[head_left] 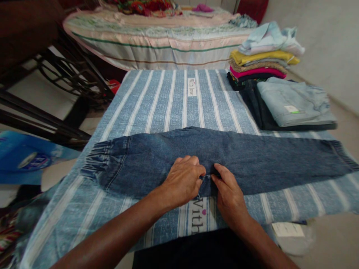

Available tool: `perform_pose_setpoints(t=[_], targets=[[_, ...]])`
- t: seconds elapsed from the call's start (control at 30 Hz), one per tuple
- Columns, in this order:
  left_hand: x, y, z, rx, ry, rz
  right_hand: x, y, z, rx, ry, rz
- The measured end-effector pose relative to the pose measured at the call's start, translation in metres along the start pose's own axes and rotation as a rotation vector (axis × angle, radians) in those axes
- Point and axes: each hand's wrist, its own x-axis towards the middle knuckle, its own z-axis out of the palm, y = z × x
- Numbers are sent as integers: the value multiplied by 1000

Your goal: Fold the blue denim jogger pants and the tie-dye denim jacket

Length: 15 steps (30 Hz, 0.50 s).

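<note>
A pair of dark blue jeans (252,157) lies folded lengthwise across a blue and white striped cloth (168,97), elastic waistband at the left. My left hand (183,181) and my right hand (228,192) rest side by side on the near edge of the jeans at the middle. Both have fingers curled, pinching the denim between them. A thin thread or seam shows between the fingertips.
A stack of folded clothes (262,61) stands at the far right, with folded light and dark jeans (294,102) beside it. A bed (157,33) lies beyond. A dark metal frame (61,82) stands left, a blue package (25,157) on the floor, a paper tag (287,229) near right.
</note>
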Motion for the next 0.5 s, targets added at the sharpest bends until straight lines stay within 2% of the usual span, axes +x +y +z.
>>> perform_pose_setpoints(t=[0.13,0.33,0.5], targets=[[4,1,1,20,-8,37,1,-1,1,24,3,30],[7,3,1,44,2,71,4,-3,1,-7,36,-13],[10,8,1,76,1,46,4,-2,1,-14,27,-10]])
